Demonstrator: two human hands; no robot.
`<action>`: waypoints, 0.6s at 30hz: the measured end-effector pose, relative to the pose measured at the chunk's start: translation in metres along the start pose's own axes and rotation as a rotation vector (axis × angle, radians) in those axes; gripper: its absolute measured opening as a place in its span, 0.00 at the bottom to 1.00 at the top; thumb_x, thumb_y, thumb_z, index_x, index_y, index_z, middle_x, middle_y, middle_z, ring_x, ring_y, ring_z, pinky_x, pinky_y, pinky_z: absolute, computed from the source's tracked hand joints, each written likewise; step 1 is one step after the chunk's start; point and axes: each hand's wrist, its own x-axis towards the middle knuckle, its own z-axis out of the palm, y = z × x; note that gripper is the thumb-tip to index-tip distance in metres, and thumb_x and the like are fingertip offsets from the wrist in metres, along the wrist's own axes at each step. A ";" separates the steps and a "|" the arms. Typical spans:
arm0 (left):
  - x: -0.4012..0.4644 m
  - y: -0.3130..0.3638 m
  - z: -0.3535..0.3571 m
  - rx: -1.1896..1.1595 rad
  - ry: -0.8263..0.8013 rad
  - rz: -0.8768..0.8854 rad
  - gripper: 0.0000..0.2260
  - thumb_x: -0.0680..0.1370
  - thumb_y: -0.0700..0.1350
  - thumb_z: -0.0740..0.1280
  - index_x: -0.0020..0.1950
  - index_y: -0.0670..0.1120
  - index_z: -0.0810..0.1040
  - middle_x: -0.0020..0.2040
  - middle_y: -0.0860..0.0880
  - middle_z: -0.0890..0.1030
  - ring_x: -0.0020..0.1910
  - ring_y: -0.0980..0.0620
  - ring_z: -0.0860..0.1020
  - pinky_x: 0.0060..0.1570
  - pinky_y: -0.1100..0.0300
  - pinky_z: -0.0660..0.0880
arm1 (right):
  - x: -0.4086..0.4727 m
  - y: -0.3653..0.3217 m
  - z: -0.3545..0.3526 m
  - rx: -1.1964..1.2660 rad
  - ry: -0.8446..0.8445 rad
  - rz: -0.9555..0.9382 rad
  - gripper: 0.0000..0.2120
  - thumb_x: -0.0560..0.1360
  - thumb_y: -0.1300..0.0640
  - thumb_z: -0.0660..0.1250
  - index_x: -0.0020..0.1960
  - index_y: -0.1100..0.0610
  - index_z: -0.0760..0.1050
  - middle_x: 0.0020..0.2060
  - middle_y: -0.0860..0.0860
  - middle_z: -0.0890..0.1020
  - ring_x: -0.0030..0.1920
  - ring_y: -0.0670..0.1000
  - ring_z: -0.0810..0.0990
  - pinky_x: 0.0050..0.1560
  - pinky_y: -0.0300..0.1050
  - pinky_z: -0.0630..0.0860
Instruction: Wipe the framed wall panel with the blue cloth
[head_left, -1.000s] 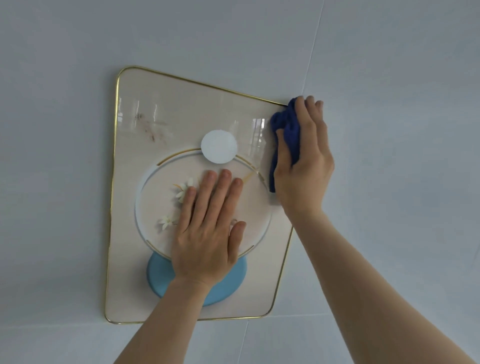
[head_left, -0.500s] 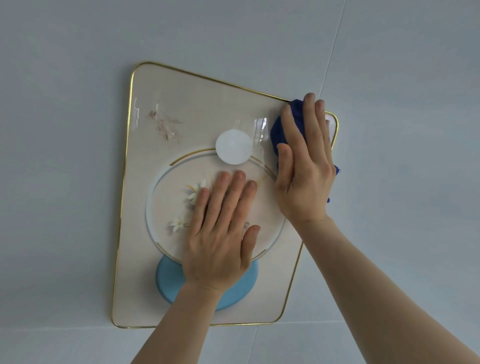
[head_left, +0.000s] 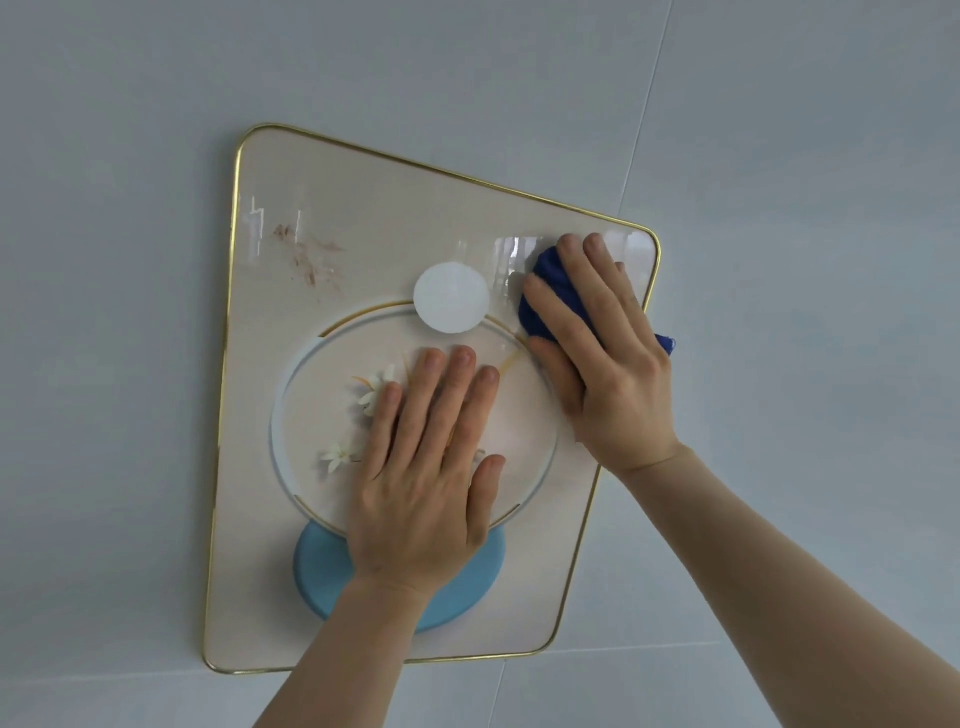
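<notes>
One framed wall panel (head_left: 363, 218) hangs on the pale tiled wall (head_left: 156, 78), gold-edged and glossy, printed with a ring, small white flowers, a white disc and a blue disc low down. A second ago the blue cloth (head_left: 545, 291) sat at the panel's upper right edge; it has since slid inward onto the glass beside the white disc, so the wiping stroke looks to be heading left. The right hand (head_left: 605, 353) presses the bunched cloth flat, its grip closed over the wad with fingers spread on top. The left hand (head_left: 431, 462) lies open, palm flat on the ring, holding nothing, apparently steadying the panel. Reddish smears (head_left: 311, 254) near the upper left remain uncleaned.
</notes>
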 end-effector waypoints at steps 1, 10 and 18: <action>0.000 -0.001 0.000 0.000 -0.002 0.002 0.27 0.84 0.53 0.50 0.83 0.46 0.57 0.84 0.47 0.58 0.84 0.46 0.54 0.83 0.46 0.51 | 0.000 0.003 0.000 -0.005 0.008 0.005 0.15 0.84 0.60 0.68 0.70 0.62 0.79 0.73 0.65 0.74 0.77 0.67 0.70 0.76 0.67 0.71; -0.001 0.001 0.002 0.028 -0.006 -0.009 0.27 0.85 0.53 0.49 0.83 0.46 0.55 0.84 0.47 0.57 0.84 0.46 0.53 0.83 0.46 0.50 | 0.007 -0.024 0.018 0.010 0.294 0.501 0.15 0.85 0.64 0.63 0.69 0.63 0.79 0.75 0.65 0.74 0.79 0.67 0.67 0.80 0.65 0.65; -0.001 0.001 -0.004 -0.017 -0.028 -0.017 0.27 0.84 0.52 0.51 0.83 0.46 0.57 0.84 0.47 0.58 0.84 0.46 0.54 0.82 0.44 0.52 | -0.008 -0.013 -0.001 0.005 0.144 0.289 0.14 0.84 0.63 0.66 0.69 0.63 0.79 0.73 0.60 0.75 0.78 0.65 0.70 0.82 0.61 0.65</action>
